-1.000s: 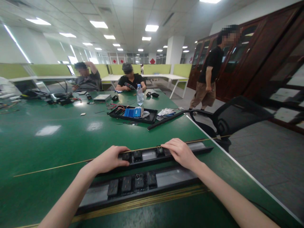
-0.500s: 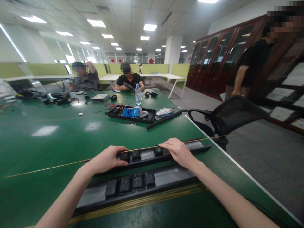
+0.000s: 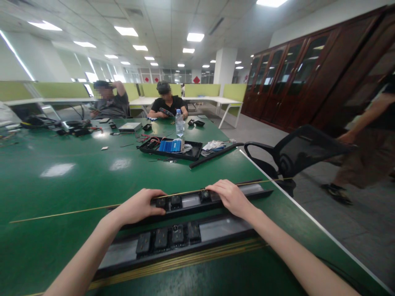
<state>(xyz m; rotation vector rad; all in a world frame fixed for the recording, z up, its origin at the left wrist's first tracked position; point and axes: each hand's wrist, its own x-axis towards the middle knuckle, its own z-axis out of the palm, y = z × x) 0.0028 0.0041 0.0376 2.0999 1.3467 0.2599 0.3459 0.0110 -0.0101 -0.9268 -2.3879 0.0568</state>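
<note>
A long black power strip housing [image 3: 189, 201] with square black sockets set in it lies on the green table. My left hand [image 3: 143, 205] is closed around its left part, thumb on the near side and fingers over the far edge. Along the far edge runs a thin brass rod [image 3: 68, 213], sticking out well past both ends of the housing. My right hand [image 3: 230, 197] pinches the rod beside the right socket, its fingertips bent over the edge. Nearer to me lies a second housing [image 3: 228, 226] with several sockets [image 3: 161, 238] in a row.
More brass rods [image 3: 173, 263] lie along the near housing. Farther off are a black tray [image 3: 194, 151] with a blue finned block, a water bottle [image 3: 179, 123], gloves [image 3: 213, 147] and a black strip [image 3: 212, 156]. An office chair [image 3: 308, 148] stands right; two people sit opposite.
Both my hands keep their places on the housing. The brass rod's left end has risen slightly. On the right, a person has moved farther right, behind the chair.
</note>
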